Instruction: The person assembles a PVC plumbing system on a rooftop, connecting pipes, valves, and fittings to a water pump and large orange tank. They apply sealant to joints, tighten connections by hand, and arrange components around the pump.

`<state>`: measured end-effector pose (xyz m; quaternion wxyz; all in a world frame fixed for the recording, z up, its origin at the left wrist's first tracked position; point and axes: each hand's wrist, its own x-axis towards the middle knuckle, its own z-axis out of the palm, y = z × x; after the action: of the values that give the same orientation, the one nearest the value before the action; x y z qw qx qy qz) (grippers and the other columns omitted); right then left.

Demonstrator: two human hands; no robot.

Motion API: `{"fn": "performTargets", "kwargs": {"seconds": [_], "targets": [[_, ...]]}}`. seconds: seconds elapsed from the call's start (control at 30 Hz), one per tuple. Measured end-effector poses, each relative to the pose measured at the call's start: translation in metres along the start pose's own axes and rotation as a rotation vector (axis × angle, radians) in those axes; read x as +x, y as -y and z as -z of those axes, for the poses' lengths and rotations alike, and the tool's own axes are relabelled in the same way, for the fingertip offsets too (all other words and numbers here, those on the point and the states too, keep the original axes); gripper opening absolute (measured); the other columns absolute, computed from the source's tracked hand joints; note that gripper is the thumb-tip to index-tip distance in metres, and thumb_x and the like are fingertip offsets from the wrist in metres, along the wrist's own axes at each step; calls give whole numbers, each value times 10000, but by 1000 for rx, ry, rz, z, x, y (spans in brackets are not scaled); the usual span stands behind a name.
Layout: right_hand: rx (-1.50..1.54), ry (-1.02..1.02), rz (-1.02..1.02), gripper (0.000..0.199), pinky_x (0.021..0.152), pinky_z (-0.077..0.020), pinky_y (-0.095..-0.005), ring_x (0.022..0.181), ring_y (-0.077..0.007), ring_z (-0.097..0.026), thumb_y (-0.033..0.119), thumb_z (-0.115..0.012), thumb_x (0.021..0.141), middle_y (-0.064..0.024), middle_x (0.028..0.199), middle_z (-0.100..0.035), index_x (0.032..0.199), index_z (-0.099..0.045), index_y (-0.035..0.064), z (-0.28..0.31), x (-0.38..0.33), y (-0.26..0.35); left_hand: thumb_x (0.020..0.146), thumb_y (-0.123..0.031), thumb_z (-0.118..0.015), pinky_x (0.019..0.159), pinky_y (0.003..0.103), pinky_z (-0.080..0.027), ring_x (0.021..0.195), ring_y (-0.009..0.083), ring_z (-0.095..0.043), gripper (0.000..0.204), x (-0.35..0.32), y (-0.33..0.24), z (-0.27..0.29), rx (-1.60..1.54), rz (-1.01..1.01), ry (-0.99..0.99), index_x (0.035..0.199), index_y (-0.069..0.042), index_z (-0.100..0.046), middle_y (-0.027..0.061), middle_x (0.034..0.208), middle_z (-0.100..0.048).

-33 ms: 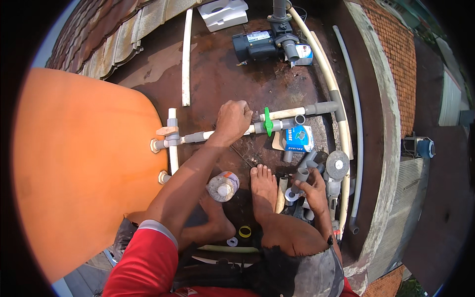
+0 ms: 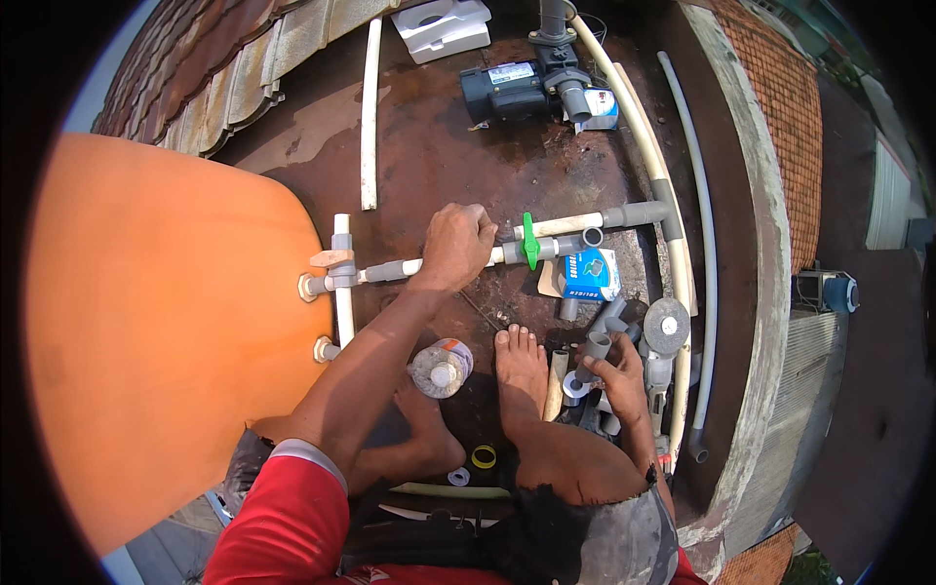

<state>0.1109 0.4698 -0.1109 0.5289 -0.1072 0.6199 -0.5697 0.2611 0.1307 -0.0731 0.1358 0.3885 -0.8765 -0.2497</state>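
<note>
My left hand (image 2: 456, 246) is closed round a white PVC pipe (image 2: 413, 265) that runs from the orange tank toward a valve with a green handle (image 2: 529, 241). Past this valve, a grey elbow (image 2: 592, 237) has its round mouth turned up. On the right, my right hand (image 2: 621, 378) grips a grey PVC fitting (image 2: 594, 348) between thumb and fingers; part of it is hidden by them. More grey fittings (image 2: 614, 314) lie just beyond that hand, beside an angle grinder (image 2: 667, 336). A blue and white box (image 2: 592, 275) lies beyond the loose fittings.
The orange tank (image 2: 175, 322) fills the left. A black pump (image 2: 507, 90) stands at the far side. By my feet are a bottle (image 2: 442, 369), a yellow tape ring (image 2: 484, 456) and a white roll (image 2: 458, 477). Long pipes line a low wall (image 2: 756, 292).
</note>
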Motion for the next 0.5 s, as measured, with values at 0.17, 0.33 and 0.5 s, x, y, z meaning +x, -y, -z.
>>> {"fn": "performTargets", "kwargs": {"seconds": [0.17, 0.33, 0.5], "targets": [[-5, -30, 6, 657, 1008, -632, -435, 1126, -314, -788, 0, -733, 964, -216, 1258, -772, 1567, -482, -69, 1, -3, 1, 837, -25, -815, 1028, 507, -503, 1163, 371, -656, 273, -120, -51, 30, -134, -279, 410, 1096, -49, -732, 146, 1080, -722], [-3, -55, 27, 622, 1003, -640, -426, 1115, -305, -790, -9, -734, 952, -221, 1254, -774, 1532, -516, -68, 1, -5, 10, 776, -164, -878, 1180, 543, -461, 1431, 429, -565, 696, -245, -71, -25, -425, -230, 1022, 1421, -45, -646, 173, 1420, -673], [0, -91, 27, 612, 1011, -637, -429, 1107, -297, -785, -20, -741, 950, -220, 1257, -768, 1525, -533, -56, 1, -10, 13, 757, -334, -912, 1146, 573, -458, 1463, 403, -545, 734, -226, -76, -31, -429, -179, 1108, 1396, -70, -666, 141, 1474, -651]]}}
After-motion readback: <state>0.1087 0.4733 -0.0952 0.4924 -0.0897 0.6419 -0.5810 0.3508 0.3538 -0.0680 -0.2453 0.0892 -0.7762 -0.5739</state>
